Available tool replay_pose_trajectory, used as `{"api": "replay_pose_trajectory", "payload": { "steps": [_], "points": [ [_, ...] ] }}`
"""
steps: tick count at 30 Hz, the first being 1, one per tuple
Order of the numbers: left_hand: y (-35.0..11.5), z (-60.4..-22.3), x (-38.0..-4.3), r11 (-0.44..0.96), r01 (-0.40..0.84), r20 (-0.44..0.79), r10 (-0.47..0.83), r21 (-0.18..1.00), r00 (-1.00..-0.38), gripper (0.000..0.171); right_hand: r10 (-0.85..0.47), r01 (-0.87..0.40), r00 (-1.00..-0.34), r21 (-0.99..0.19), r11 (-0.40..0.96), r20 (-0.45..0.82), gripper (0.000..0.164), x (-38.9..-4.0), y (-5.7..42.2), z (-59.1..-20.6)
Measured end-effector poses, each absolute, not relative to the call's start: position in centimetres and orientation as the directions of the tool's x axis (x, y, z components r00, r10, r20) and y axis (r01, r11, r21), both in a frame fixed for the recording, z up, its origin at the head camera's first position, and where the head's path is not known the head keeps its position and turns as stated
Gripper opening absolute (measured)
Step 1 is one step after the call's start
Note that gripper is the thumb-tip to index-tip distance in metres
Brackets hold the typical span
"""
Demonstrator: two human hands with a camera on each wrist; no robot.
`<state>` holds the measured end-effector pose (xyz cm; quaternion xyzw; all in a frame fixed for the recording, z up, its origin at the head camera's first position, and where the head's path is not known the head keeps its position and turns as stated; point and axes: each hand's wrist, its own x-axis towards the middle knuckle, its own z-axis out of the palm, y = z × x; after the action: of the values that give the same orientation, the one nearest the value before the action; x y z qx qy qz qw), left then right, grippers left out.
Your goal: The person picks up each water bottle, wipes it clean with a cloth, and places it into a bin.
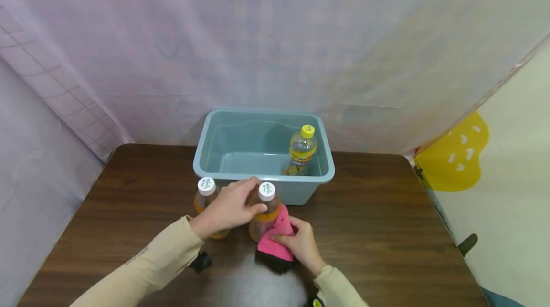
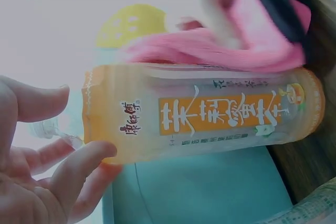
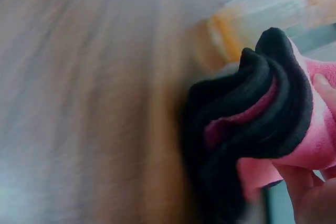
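My left hand (image 1: pixel 227 204) grips a clear plastic bottle (image 1: pixel 265 214) with a white cap and orange label near its top. The wrist view shows its thumb and fingers around the bottle's shoulder, and white lettering on the label (image 2: pixel 220 113). In my right hand (image 1: pixel 304 245), a folded pink cloth (image 1: pixel 278 238) with a black edge is pinched against the bottle's right side. Its black border (image 3: pixel 278 98) hangs in folds in the right wrist view. Left of the held bottle, a second white-capped bottle (image 1: pixel 206 187) stands partly hidden behind my left hand.
Behind the bottles, a blue-green plastic bin (image 1: pixel 240 178) holds a yellow-capped bottle (image 1: pixel 302 147) leaning at its right end. All of this stands on a dark wooden table (image 1: pixel 378 211). A small black object (image 1: pixel 200 262) lies by my left sleeve. Pale curtains hang beyond the table.
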<state>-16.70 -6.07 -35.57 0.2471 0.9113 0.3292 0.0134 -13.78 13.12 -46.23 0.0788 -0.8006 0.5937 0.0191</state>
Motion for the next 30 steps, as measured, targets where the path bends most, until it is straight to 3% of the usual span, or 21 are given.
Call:
{"api": "replay_pose_trajectory", "payload": {
  "steps": [8,19,30],
  "points": [
    [-6.0,-35.4,-16.6,0.658,0.443,0.143,0.459,0.609,-0.877,0.028,-0.093,-0.133,-0.99,-0.923,0.361,0.106,0.03,-13.6,13.1,-46.9],
    [-6.1,-35.4,-16.6,0.661,0.439,0.14,0.456,0.608,-0.879,0.029,-0.088,-0.158,-0.987,-0.931,0.329,0.137,0.031,-13.6,13.1,-46.7],
    [-6.1,-35.7,-16.4,0.653,0.438,0.147,0.452,0.617,-0.88,0.028,-0.042,-0.31,-0.949,-0.906,0.287,0.312,0.029,-12.9,12.7,-42.7]
  ]
}}
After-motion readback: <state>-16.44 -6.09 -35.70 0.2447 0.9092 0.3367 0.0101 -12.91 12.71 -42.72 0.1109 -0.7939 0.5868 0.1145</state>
